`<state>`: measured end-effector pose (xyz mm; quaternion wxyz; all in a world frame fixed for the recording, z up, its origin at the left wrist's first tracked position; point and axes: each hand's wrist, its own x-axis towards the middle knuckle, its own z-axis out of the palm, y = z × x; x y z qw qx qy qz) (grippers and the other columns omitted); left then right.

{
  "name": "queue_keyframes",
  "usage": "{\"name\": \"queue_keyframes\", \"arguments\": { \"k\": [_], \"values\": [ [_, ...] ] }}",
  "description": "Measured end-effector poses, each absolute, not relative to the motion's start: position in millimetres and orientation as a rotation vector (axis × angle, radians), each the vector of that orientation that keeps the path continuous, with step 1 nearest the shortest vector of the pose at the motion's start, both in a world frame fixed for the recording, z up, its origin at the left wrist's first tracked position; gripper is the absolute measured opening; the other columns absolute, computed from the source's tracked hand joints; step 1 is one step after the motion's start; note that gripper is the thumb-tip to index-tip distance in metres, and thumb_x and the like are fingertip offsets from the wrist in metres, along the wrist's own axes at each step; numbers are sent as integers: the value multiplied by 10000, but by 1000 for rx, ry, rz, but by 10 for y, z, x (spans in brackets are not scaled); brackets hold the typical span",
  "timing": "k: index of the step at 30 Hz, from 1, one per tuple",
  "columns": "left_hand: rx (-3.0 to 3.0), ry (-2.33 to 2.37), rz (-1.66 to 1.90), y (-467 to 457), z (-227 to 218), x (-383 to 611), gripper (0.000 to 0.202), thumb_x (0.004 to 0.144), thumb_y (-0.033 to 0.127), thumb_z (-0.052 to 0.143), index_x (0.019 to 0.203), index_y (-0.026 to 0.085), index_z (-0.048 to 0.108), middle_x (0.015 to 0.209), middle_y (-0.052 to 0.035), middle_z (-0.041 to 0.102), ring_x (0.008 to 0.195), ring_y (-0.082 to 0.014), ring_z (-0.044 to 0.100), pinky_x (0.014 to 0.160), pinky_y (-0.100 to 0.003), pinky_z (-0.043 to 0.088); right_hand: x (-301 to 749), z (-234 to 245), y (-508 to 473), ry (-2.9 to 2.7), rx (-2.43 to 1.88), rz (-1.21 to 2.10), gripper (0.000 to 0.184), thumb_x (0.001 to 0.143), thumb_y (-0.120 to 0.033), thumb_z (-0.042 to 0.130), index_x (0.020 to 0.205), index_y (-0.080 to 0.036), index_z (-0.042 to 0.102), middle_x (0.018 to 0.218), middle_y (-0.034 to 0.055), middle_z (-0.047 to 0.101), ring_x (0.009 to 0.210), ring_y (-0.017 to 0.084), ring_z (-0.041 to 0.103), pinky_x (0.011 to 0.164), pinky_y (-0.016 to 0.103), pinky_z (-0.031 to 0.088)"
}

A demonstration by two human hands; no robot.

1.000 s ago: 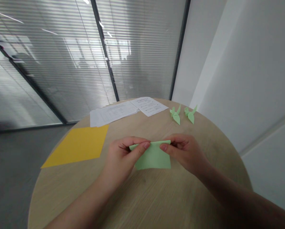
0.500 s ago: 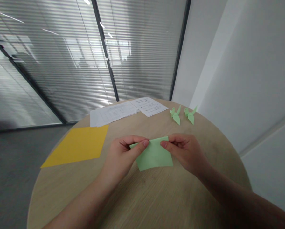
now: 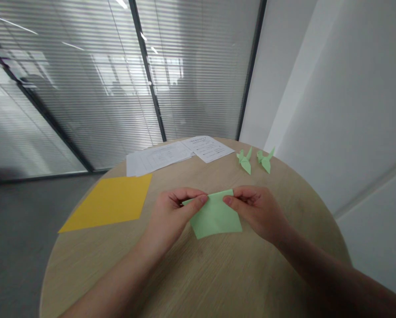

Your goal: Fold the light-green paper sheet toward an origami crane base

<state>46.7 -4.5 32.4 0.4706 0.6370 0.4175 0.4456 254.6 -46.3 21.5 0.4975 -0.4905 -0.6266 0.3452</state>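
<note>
A light green sheet of paper [image 3: 216, 218] is held up a little above the table, its top edge folded over. My left hand [image 3: 176, 212] pinches that edge near its left end between thumb and fingers. At the right end, my right hand [image 3: 256, 210] grips the same edge with its thumb in front. The paper's lower part hangs free towards me. Beyond my hands, two folded green paper cranes [image 3: 245, 161] stand side by side at the table's far right.
The round wooden table [image 3: 198, 282] has a yellow sheet [image 3: 108, 203] on its left, reaching the edge. White printed sheets [image 3: 158, 157] overlap at the back. Behind stands a glass partition with blinds [image 3: 201, 97]; a white wall [image 3: 357, 110] rises on the right.
Both hands keep their pinch on the folded edge. The paper's lower edge has shifted very slightly right and down; the whole view has moved a touch.
</note>
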Motion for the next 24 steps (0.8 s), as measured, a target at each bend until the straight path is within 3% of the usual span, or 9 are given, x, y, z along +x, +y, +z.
{"name": "queue_keyframes", "arguments": {
  "k": [15, 21, 24],
  "values": [
    [1672, 1022, 964, -15, 340, 463, 210, 794, 409, 741, 796, 209, 808, 751, -25, 766, 644, -161, 633, 603, -259, 475, 2550, 149, -398, -1455, -1180, 937, 303, 812, -433, 730, 644, -185, 682, 574, -13, 573, 515, 105, 460, 472, 238, 322],
    [1716, 1032, 935, -38, 356, 492, 209, 769, 380, 703, 741, 182, 764, 689, -21, 707, 606, -145, 579, 565, -250, 424, 2532, 112, -347, -1404, -1119, 998, 238, 785, -423, 745, 779, -186, 738, 687, 16, 681, 603, 131, 568, 545, 251, 429],
    [1723, 1014, 892, -41, 352, 513, 198, 761, 365, 690, 721, 176, 735, 675, -12, 677, 604, -137, 554, 560, -244, 408, 2526, 110, -337, -1409, -1127, 1000, 197, 760, -381, 736, 760, -185, 722, 649, 1, 658, 577, 120, 550, 531, 240, 417]
  ]
}}
